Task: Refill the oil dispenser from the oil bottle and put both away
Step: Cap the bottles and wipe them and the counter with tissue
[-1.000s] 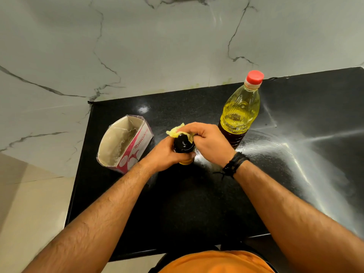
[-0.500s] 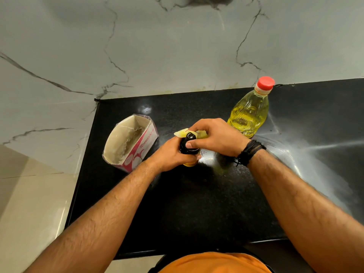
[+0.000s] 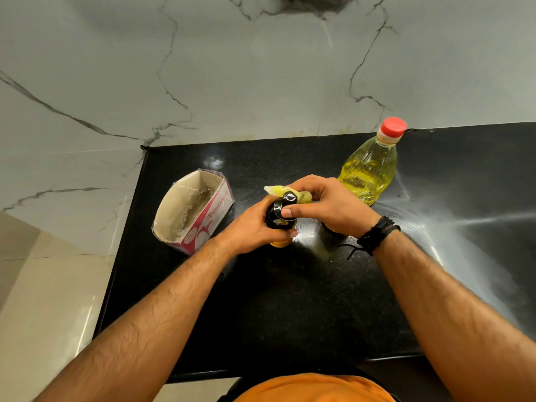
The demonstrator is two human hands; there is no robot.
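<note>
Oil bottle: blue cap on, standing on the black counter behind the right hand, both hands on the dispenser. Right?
One thing is off: the cap is red, not blue, as the head view shows. The oil bottle does stand capped on the black counter behind the right hand, and the left hand shares the dispenser.

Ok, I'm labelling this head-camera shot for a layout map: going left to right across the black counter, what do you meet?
Open cardboard box → left hand gripping the oil dispenser → right hand on its top → oil bottle with the red cap.
</note>
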